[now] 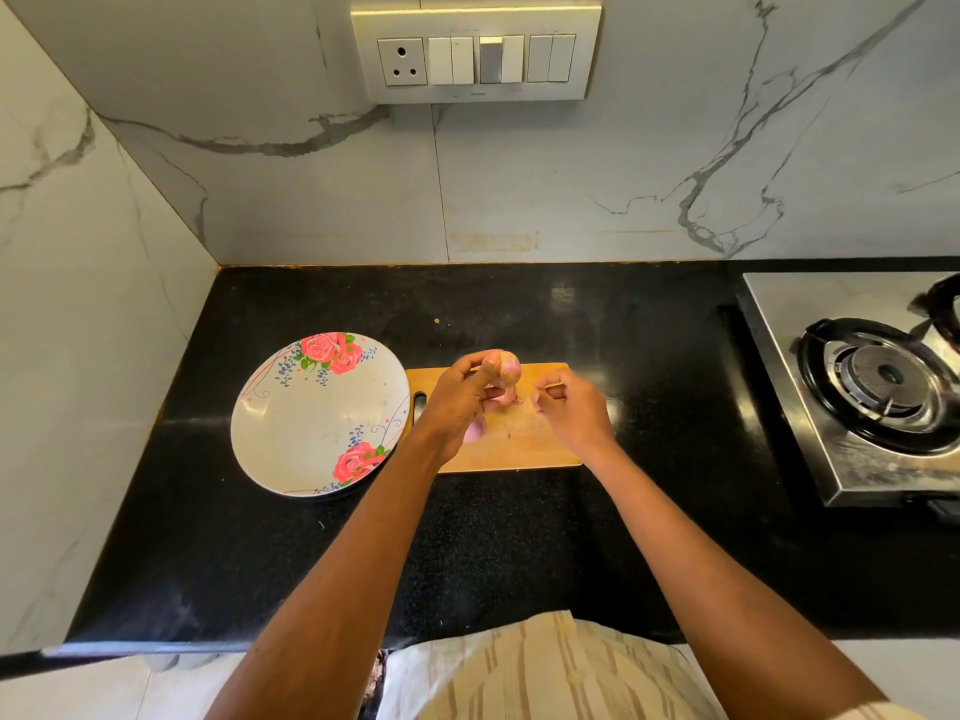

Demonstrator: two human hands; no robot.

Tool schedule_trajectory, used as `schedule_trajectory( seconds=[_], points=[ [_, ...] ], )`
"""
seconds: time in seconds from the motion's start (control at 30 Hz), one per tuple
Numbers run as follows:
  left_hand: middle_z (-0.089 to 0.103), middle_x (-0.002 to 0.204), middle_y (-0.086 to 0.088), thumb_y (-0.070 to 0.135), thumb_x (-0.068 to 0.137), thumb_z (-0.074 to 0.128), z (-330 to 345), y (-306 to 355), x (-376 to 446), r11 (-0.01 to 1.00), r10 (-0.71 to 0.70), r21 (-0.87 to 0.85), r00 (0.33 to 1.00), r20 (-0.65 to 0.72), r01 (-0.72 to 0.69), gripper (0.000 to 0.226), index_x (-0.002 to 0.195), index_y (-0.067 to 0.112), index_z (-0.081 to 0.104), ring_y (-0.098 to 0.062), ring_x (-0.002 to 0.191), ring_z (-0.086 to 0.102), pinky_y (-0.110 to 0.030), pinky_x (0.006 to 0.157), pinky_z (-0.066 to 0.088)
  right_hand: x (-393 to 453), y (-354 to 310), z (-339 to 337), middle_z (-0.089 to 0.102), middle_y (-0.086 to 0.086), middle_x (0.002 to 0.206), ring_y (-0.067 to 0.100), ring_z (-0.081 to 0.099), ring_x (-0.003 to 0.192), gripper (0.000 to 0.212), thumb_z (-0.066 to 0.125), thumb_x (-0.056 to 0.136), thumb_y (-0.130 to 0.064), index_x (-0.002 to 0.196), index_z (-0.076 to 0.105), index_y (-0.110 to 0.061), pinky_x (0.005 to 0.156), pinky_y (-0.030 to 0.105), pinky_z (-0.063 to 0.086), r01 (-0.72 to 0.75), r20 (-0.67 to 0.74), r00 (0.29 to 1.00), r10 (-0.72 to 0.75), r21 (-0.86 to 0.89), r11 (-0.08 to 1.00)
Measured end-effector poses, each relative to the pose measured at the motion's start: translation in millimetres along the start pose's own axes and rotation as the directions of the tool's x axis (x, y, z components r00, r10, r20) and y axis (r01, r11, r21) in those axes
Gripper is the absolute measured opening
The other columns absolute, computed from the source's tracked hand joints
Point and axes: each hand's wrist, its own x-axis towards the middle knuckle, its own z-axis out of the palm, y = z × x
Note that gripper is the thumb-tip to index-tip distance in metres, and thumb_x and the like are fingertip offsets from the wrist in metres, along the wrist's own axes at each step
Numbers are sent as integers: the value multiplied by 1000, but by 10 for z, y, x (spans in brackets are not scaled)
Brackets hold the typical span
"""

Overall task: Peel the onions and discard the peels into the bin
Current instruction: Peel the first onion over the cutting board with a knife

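1. Left hand: fingers curled round a pink onion, held above the wooden cutting board.
2. Right hand: fingers curled, pinching a thin strip of peel beside the onion.
3. Floral plate: touches the board's left end.
4. Switch panel: marking too small to read.

A black speckled countertop runs into a corner where white marble-look walls with grey veins meet at the far left. High on the far wall sits a cream switch panel with one socket and several rocker switches. At the right, a steel gas stove rests on the counter, its black burner ring catching soft light from above
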Motion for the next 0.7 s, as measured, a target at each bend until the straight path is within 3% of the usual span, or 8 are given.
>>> schedule_trajectory(
  seconds=[0.07, 0.13, 0.23, 0.37, 0.53, 0.63, 0.7],
  points=[
    [68, 116, 2, 36, 103, 54, 4, -19, -3, 1000, 2, -1, 1000, 0, -2, 24, 124, 25, 58, -12, 100, 68, -20, 79, 58, -4, 79, 25, 73, -4, 87, 6, 66, 79, 10, 66, 97, -12, 97, 72, -21, 67, 14, 42, 27, 60, 998, -20, -110, 994],
    [69, 110, 6, 34, 102, 56, 8, -18, -18, 999, -2, -33, 1000, 8, 2, 18, 119, 27, 58, -10, 96, 70, -16, 70, 56, -21, 90, 28, 74, -3, 101, 9, 66, 94, 13, 65, 98, -14, 105, 76, -16, 69, 2, 38, 67, 94, 994, -50, -186, 980],
    [68, 110, 6, 32, 101, 59, 1, -14, -25, 998, -5, -67, 1000, 15, 6, 19, 119, 27, 58, -12, 96, 70, -16, 71, 56, -31, 72, 28, 75, 0, 110, 15, 67, 102, 17, 66, 98, -18, 108, 78, -14, 79, 15, 40, 148, 100, 987, -124, -284, 947],
    [68, 112, 6, 30, 100, 61, -22, -45, -2, 998, 18, -56, 1000, 8, -18, 22, 122, 26, 58, -14, 97, 71, -18, 73, 57, -22, -35, -55, 75, -2, 106, 8, 68, 96, 17, 67, 97, -14, 111, 77, -16, 84, 18, 49, 134, 3, 991, -135, -181, 974],
    [70, 115, 4, 38, 95, 69, -28, -51, 62, 998, 56, 25, 998, -34, -56, 39, 128, 21, 56, -8, 92, 74, -18, 72, 57, -30, -354, -171, 67, -18, 102, -21, 58, 91, 20, 69, 97, -22, 115, 75, -18, 78, 1, 44, 320, -67, 945, -321, -38, 947],
    [70, 118, 3, 40, 97, 63, -5, -39, 104, 995, 50, 89, 997, -59, -45, 33, 125, 23, 61, -12, 99, 71, -23, 81, 58, -36, -415, -180, 69, -16, 106, -19, 59, 93, 23, 70, 96, -24, 118, 75, -19, 80, 2, 46, 380, -28, 924, -382, -55, 923],
    [71, 118, 5, 40, 102, 56, -12, -26, 100, 994, 38, 103, 999, -36, -34, 30, 128, 26, 63, -12, 102, 69, -17, 73, 56, -41, -396, -186, 69, -17, 106, -17, 60, 95, 22, 69, 97, -23, 118, 74, -20, 81, 4, 48, 380, -35, 923, -382, -50, 923]
  ],
)
